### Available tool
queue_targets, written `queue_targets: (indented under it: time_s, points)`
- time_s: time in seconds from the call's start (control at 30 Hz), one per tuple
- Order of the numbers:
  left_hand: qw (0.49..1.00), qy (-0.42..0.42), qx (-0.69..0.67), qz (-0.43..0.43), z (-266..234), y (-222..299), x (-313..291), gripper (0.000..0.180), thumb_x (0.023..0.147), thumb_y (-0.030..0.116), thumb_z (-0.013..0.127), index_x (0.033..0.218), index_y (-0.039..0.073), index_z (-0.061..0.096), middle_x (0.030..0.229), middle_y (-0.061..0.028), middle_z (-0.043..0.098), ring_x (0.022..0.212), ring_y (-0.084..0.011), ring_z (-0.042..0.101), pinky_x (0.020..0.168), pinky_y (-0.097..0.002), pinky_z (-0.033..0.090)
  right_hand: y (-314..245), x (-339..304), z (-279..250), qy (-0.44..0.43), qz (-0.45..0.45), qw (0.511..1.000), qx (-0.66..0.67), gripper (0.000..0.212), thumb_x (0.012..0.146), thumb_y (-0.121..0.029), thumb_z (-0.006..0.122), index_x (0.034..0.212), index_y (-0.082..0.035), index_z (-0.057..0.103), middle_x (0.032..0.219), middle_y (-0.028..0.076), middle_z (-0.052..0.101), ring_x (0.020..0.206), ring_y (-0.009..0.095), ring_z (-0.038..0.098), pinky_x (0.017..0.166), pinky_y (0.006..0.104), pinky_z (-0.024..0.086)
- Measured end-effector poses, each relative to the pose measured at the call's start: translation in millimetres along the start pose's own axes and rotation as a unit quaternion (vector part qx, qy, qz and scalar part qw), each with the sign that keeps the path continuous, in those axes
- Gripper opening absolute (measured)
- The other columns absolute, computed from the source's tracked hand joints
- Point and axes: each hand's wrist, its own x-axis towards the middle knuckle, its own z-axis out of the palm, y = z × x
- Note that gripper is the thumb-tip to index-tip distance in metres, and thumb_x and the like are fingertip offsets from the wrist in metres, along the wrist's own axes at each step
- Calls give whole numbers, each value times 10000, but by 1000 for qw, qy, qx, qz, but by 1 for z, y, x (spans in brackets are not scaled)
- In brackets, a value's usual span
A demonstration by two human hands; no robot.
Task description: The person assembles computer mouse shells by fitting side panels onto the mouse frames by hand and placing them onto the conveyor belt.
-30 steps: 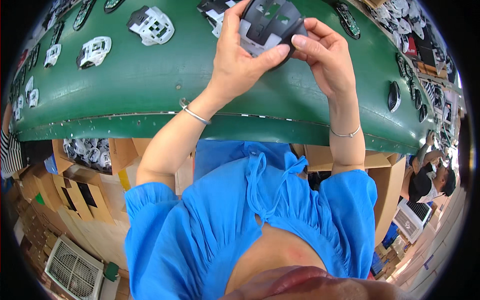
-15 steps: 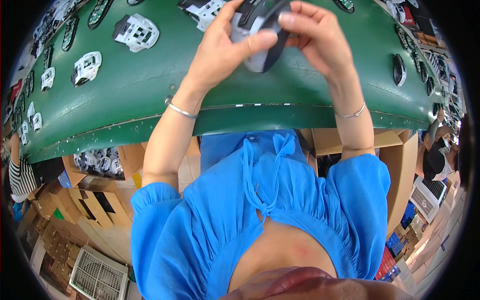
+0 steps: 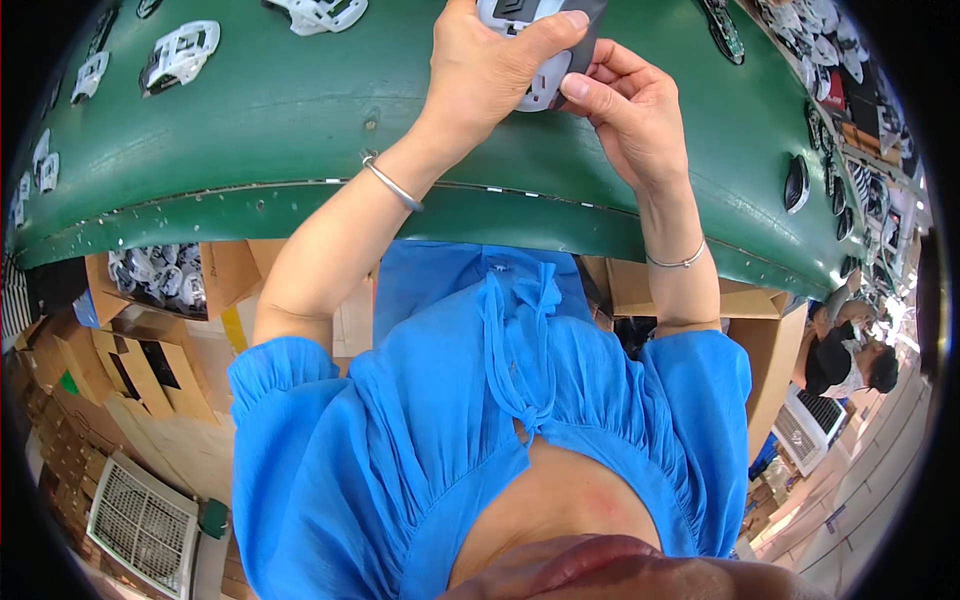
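Note:
A white-and-dark-grey plastic housing (image 3: 547, 82) with cutouts is held over the green work table at the top of the view. My left hand (image 3: 480, 70) grips it from the left, its thumb laid across the top face. At the near right corner, my right hand (image 3: 635, 115) pinches the dark edge between thumb and fingers. The housing's far end lies beyond the picture's upper edge. White plastic frames (image 3: 182, 55) like it lie on the table to the left.
The green table (image 3: 330, 130) carries a dark part with a green circuit board (image 3: 722, 30) and a black oval part (image 3: 797, 185) on the right. Below its edge stand a carton of white parts (image 3: 175, 280) and an open carton (image 3: 770, 370). Another person (image 3: 840, 360) is at far right.
The housing has turned in my hands, so its white cutout face shows more. My right hand has moved from its upper side down to the near corner. The whole view has shifted.

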Motion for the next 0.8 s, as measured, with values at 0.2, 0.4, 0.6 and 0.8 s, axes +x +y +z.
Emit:
queue_targets:
  time_s: [0.2,0.4,0.6,0.8]
  points:
    - [999,26,-11,-21,-1,-2,2,324,806,86,689,1086,13,542,921,-48,622,770,-106,589,663,-239,498,14,7,7,-9,-32,997,70,189,873,-43,623,1034,50,589,950,98,647,855,155,643,779,326,566]
    - [993,-49,-95,-47,-4,0,14,260,860,168,644,1065,29,567,899,-41,624,760,-94,585,671,-228,487,10,8,0,11,-58,998,29,240,845,-36,642,1062,54,593,967,107,657,875,163,644,786,324,557]
    - [990,-103,24,-97,8,16,4,367,993,361,443,1139,36,531,992,-61,632,872,-151,628,745,-261,514,-11,-9,-1,-4,-66,997,39,286,825,-62,683,1087,26,608,970,85,662,876,135,630,765,283,535]
    - [990,-129,49,-39,11,-15,-7,506,798,153,730,1215,-39,516,1011,-70,637,893,-115,603,811,-265,497,9,-30,-4,25,-70,993,90,318,784,-10,714,1084,30,617,1011,65,660,921,127,611,862,273,483]
